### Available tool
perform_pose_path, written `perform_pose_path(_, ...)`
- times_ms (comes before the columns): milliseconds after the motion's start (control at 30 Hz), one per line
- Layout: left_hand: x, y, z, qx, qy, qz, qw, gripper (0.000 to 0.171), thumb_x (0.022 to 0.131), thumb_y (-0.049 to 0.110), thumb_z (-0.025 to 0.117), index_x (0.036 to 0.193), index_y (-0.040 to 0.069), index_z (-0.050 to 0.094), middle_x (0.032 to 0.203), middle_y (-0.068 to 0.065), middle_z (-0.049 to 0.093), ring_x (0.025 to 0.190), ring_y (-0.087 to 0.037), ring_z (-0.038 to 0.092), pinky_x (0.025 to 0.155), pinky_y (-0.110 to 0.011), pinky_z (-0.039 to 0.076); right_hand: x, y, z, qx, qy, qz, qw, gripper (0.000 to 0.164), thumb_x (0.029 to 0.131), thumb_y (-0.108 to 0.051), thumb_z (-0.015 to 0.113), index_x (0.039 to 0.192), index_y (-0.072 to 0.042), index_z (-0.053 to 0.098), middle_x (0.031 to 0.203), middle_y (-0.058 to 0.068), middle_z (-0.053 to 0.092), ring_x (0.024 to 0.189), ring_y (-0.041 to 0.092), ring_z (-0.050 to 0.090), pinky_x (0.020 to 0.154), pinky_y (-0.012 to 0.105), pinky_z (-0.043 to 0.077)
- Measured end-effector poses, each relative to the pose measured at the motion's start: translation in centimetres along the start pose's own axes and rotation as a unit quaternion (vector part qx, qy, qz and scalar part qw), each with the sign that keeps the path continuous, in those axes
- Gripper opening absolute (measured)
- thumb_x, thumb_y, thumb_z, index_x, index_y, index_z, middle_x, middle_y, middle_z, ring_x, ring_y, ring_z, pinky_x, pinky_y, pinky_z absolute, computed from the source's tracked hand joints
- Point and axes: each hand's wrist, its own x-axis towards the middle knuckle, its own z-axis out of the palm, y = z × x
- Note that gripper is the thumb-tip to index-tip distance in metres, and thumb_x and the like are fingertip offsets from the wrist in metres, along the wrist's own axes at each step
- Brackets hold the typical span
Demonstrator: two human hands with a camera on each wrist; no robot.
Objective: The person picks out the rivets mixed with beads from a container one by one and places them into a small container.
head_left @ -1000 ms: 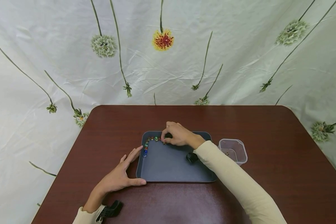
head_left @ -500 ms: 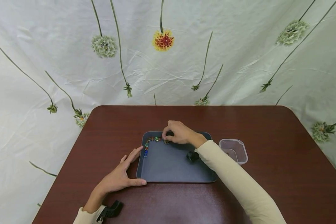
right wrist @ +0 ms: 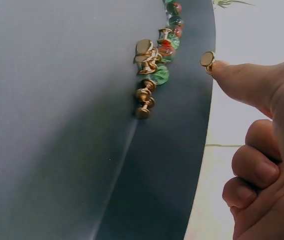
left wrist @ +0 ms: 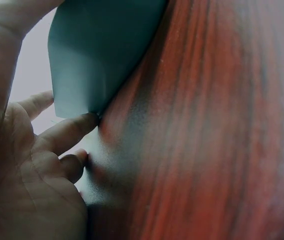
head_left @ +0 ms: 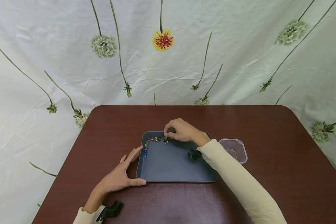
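Observation:
My right hand (head_left: 182,130) is over the far edge of the dark grey tray (head_left: 179,168), pinching a small gold stud (right wrist: 207,60) at the thumb tip. In the right wrist view, several gold studs (right wrist: 144,95) with flat round heads lie in a cluster on the tray. They sit beside coloured glass marbles (right wrist: 160,75) strung out in a line. From the head, that line of marbles (head_left: 146,148) bends round the tray's far left corner. My left hand (head_left: 117,177) is spread at the tray's left side, fingertips at its rim and thumb near its front corner.
Right of the tray stands a clear plastic container (head_left: 235,149), partly behind the right sleeve (head_left: 235,174). Everything rests on a reddish-brown table (head_left: 268,133). A flower-patterned cloth (head_left: 184,62) hangs behind it.
My right hand has lifted slightly and shifted a little away and right, uncovering more of the gold studs below it. The left hand stays in place.

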Motion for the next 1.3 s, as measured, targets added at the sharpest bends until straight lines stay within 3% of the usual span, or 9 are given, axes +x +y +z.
perform_pose_path(600, 0.0, -0.1, 0.0, 0.002, 0.002, 0.003, 1.0000, 0.112, 0.078, 0.035, 0.087, 0.162, 0.026, 0.014, 0.165, -0.013, 0.024, 0.154, -0.044, 0.006, 0.112, -0.072, -0.008, -1.5, -1.5, -0.8, 0.019, 0.025, 0.010, 0.999, 0.013, 0.099, -0.020, 0.066, 0.102, -0.013, 0.076, 0.102, -0.005, 0.073, 0.081, 0.011, 0.057, 0.078, 0.030, 0.049)
perform_pose_path(1033, 0.0, -0.2, 0.0, 0.003, 0.004, 0.006, 1.0000, 0.112, 0.078, 0.034, 0.087, 0.162, 0.027, 0.014, 0.165, -0.013, 0.026, 0.153, -0.045, 0.007, 0.112, -0.072, -0.007, -2.8, -2.5, -1.3, 0.011, 0.039, 0.003, 0.999, 0.011, 0.098, -0.020, 0.068, 0.100, -0.013, 0.076, 0.100, -0.006, 0.073, 0.082, 0.009, 0.059, 0.077, 0.030, 0.049)
perform_pose_path(1300, 0.1, -0.2, 0.1, 0.005, 0.003, 0.006, 1.0000, 0.113, 0.077, 0.036, 0.087, 0.162, 0.027, 0.014, 0.165, -0.012, 0.025, 0.154, -0.044, 0.007, 0.113, -0.072, -0.008, -3.7, -2.9, -1.7, 0.009, 0.060, -0.001, 0.998, 0.009, 0.096, -0.018, 0.069, 0.100, -0.014, 0.076, 0.098, -0.006, 0.074, 0.091, 0.011, 0.066, 0.082, 0.032, 0.053)
